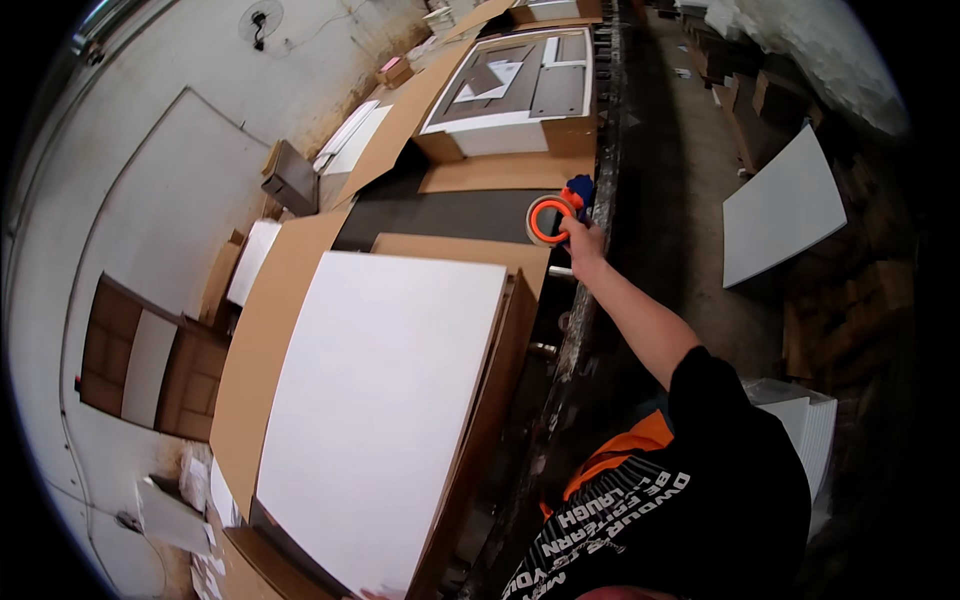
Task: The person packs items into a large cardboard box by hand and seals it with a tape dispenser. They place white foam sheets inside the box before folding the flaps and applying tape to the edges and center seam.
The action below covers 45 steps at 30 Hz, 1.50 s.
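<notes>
Closed around a tape dispenser (578, 188), the grip of the right hand (587, 245) is seen in the head view. The dispenser is held at the end of a stretched arm, near the right edge of the dark surface (430, 215), between the near carton (260, 350) and the far carton (560, 170); whether the surface is touched by it cannot be told. A white panel (390, 390) is laid in or on the near carton. Of the left hand (373, 594), only a little is shown at the panel's lower edge, so its grip cannot be judged. For good work, it seems advisable that the dispenser be carried clear of the white face, and that the panel be steadied by light, flat pressure.
</notes>
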Each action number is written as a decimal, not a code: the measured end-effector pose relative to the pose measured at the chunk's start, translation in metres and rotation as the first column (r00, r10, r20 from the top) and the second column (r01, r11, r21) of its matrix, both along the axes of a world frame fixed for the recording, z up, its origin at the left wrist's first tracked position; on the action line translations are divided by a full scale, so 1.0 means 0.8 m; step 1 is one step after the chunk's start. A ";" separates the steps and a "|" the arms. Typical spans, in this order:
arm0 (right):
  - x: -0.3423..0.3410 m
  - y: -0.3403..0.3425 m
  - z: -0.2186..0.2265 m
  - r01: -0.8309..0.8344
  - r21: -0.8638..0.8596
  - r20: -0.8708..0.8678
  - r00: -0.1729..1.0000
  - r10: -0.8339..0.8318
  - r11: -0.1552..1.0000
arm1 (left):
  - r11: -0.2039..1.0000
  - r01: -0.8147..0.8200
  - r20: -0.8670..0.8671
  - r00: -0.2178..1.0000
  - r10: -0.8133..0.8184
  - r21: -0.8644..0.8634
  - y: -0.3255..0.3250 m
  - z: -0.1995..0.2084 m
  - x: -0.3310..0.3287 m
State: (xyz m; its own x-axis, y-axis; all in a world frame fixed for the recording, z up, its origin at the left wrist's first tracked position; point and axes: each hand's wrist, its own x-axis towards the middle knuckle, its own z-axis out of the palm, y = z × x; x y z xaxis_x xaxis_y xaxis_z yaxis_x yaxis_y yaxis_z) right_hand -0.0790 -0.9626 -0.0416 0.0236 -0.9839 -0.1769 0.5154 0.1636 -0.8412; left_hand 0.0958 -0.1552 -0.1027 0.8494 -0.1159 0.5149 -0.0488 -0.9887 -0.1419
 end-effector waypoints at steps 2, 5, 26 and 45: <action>0.006 -0.059 -0.047 0.077 0.044 -0.439 0.897 -0.050 0.996 | 0.983 -0.029 0.249 0.966 0.074 -0.181 -0.161 0.101 -0.056; 0.049 -0.088 -0.099 -0.114 0.015 -0.616 0.781 0.099 0.993 | 0.942 0.256 0.443 0.886 -0.139 -0.217 -0.293 0.122 -0.072; -0.765 -0.288 -0.201 0.641 0.314 -0.948 0.178 0.263 0.701 | -0.135 0.698 -0.165 -0.345 -0.924 -0.704 -1.092 0.028 -0.286; -1.085 -0.478 -0.216 0.391 0.433 -0.879 0.383 0.284 0.812 | 0.016 0.769 -0.591 -0.477 -0.651 -0.639 -1.322 0.006 -0.575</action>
